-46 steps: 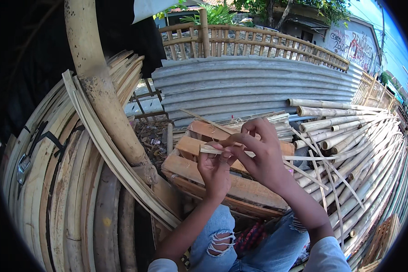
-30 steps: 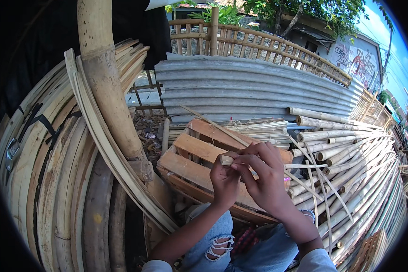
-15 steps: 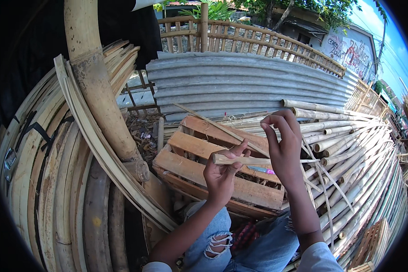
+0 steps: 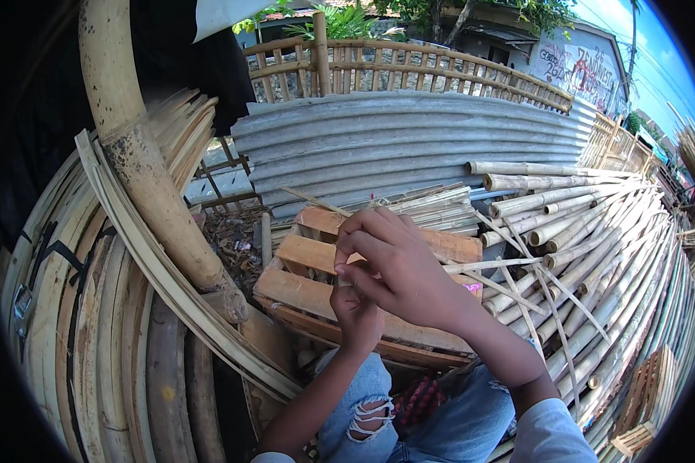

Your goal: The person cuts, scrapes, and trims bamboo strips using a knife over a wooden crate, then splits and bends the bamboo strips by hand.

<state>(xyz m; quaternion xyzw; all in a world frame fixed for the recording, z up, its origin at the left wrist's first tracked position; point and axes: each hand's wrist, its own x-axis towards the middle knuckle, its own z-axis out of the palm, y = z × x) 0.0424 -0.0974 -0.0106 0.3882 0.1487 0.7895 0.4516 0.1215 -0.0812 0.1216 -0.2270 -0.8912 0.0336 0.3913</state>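
Above a slatted wooden crate (image 4: 309,289), my two hands come together in front of me. My left hand (image 4: 359,320) is closed round a pale, split bamboo strip (image 4: 494,265), which sticks out to the right past my right wrist. My right hand (image 4: 398,262) crosses over the left, its thumb and forefinger pinched at the strip's near end. It covers the left fingers and the middle of the strip. On the crate, the pink handle of a knife (image 4: 471,287) peeks out beside my right forearm; its blade is hidden.
A thick bamboo post (image 4: 143,166) leans at the left beside bundled split bamboo (image 4: 93,332). Bamboo poles (image 4: 587,270) are piled at the right, with thin strips (image 4: 564,293) lying across. Corrugated metal sheeting (image 4: 417,139) stands behind the crate. A smaller wooden crate (image 4: 645,401) sits lower right.
My right hand has moved left and down, from raised in the air to the strip's end at my left hand. The knife blade is now covered. The view has shifted slightly.
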